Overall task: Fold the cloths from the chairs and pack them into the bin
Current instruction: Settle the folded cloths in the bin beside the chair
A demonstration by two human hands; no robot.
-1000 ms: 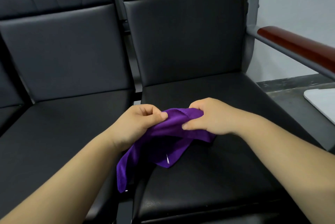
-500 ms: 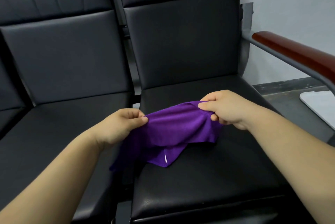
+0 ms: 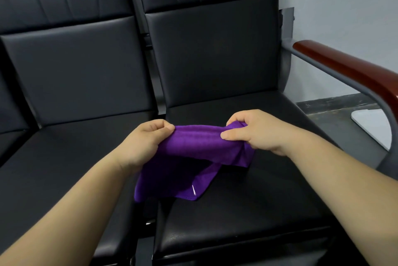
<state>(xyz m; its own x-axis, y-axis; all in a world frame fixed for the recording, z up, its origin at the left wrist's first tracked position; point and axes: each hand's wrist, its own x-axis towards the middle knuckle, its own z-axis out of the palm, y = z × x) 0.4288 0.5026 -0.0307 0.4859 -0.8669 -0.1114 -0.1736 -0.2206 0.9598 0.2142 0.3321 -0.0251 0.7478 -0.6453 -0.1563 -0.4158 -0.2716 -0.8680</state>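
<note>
A purple cloth (image 3: 193,153) with a small white tag hangs between my two hands above the black seat of the right chair (image 3: 247,207). My left hand (image 3: 148,140) pinches the cloth's upper left edge. My right hand (image 3: 256,132) pinches its upper right corner between thumb and fingers. The top edge runs stretched from hand to hand, and the lower part droops in folds onto the seat. No bin is in view.
A second black chair (image 3: 71,140) stands to the left, close beside the first. The right chair has a grey metal arm topped with red-brown wood (image 3: 344,67). A white flat object (image 3: 372,125) lies on the dark floor at the right. A pale wall is behind.
My hands have pulled apart from a bunched grip and raised the cloth, so its top edge now runs stretched between them. The cloth's hanging tail has come up off the seat gap.
</note>
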